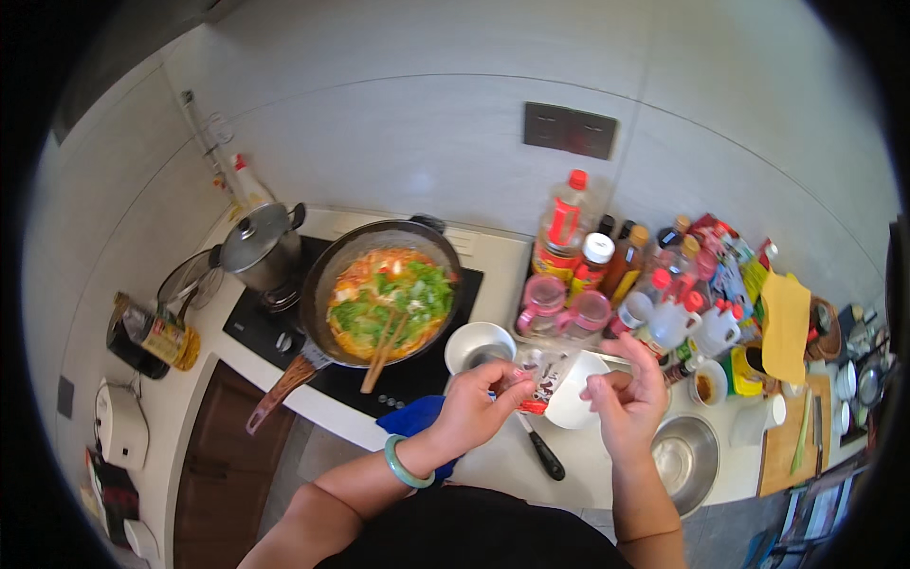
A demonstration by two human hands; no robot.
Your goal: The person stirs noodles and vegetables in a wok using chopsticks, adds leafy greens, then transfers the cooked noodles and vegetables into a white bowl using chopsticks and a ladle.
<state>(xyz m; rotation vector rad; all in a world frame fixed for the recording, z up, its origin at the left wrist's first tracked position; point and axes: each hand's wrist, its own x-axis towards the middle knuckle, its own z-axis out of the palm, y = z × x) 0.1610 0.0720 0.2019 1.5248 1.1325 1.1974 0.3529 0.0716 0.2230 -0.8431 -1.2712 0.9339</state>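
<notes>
My left hand (483, 409) pinches a clear plastic packet (546, 377) with dark print and a red edge. Just right of it, my right hand (629, 398) is raised with its fingers apart, and I see nothing held in it. Behind and between the hands is a white bowl (579, 402), partly hidden. Another white bowl (469, 338) stands beyond my left hand. On the hob (341, 387), a wok (316, 284) contains red broth with leafy greens (370, 316) and pale pieces. Wooden chopsticks (380, 355) rest in the wok.
A lidded pot (263, 245) sits left of the wok, whose wooden handle (288, 391) juts over the counter edge. Beneath my hands lies a black-handled utensil (547, 455). To the right are seasoning bottles (625, 263), a steel basin (693, 455) and a cutting board (778, 462) with a knife (817, 430).
</notes>
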